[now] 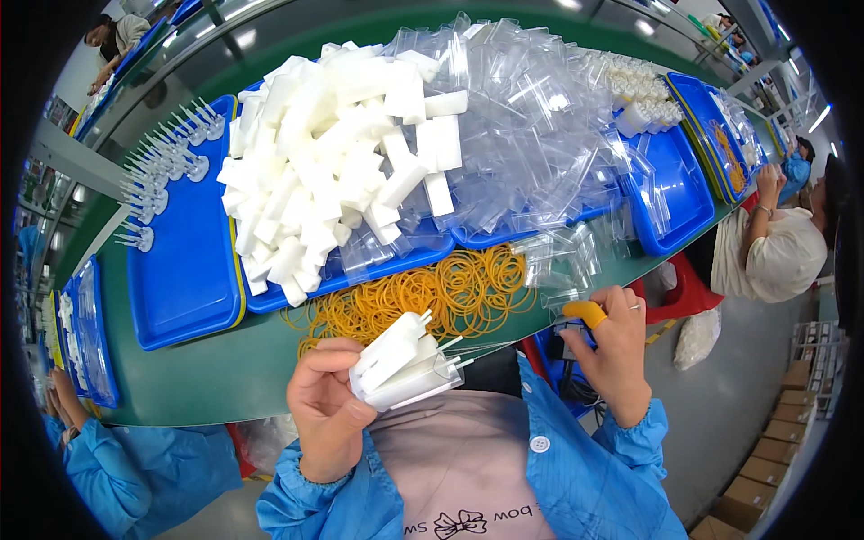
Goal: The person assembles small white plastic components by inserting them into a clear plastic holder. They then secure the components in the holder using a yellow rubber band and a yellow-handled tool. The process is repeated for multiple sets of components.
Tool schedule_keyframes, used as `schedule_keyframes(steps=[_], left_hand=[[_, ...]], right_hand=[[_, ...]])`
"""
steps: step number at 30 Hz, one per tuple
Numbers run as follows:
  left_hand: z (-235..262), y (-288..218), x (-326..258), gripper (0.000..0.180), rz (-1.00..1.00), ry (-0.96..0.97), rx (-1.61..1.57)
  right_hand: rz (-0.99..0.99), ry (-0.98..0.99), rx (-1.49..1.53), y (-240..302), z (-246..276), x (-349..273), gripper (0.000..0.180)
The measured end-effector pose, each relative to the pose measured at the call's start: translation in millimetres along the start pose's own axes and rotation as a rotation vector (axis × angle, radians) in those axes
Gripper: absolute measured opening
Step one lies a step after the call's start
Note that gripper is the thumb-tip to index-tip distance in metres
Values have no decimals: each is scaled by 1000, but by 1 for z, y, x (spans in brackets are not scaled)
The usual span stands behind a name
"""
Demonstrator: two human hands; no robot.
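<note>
My left hand (326,407) grips a small stack of white foam blocks in clear bags (401,363), with thin white sticks poking out to the right. My right hand (614,346) is at the table's near edge, fingers closed by a clear bag (565,300), with a yellow cap on one fingertip (585,312). Between the hands lies a heap of yellow rubber bands (423,292) on the green table (225,378).
Blue trays hold a pile of white foam blocks (333,162), clear bags (531,135) and small clear stick parts (162,171). Another blue tray (670,189) sits at the right. A person in white (774,247) sits to the right, a blue sleeve (108,459) at lower left.
</note>
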State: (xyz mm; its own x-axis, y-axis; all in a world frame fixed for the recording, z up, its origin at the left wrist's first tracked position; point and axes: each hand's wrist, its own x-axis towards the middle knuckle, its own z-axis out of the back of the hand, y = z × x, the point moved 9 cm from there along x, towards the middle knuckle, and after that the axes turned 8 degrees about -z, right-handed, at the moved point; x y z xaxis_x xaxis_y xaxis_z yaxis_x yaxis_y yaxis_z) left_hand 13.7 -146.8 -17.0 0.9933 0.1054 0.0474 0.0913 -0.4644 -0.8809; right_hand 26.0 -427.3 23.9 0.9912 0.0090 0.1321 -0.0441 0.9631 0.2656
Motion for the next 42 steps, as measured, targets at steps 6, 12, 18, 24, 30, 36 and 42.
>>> schedule_keyframes(steps=[6,12,18,24,30,36,42], left_hand=[[-2,-1,-1,48,0,8,14],[-20,6,-7,42,2,146,-15],[-46,-13,-10,37,-206,316,336],[-47,-16,-10,38,-271,317,381],[-54,-19,-13,42,-328,391,490],[-70,-13,-19,44,-268,575,650],[-74,-12,-17,36,-290,635,692]], right_hand=[[45,-109,148,-4,-7,-8,27],[-246,-100,1327,-15,3,-10,37],[-86,-42,1706,29,-3,7,43],[-76,26,1701,42,-7,2,41],[-43,66,1724,44,-9,0,41],[-66,80,1768,43,-13,1,41],[-20,87,1760,45,-9,1,40]])
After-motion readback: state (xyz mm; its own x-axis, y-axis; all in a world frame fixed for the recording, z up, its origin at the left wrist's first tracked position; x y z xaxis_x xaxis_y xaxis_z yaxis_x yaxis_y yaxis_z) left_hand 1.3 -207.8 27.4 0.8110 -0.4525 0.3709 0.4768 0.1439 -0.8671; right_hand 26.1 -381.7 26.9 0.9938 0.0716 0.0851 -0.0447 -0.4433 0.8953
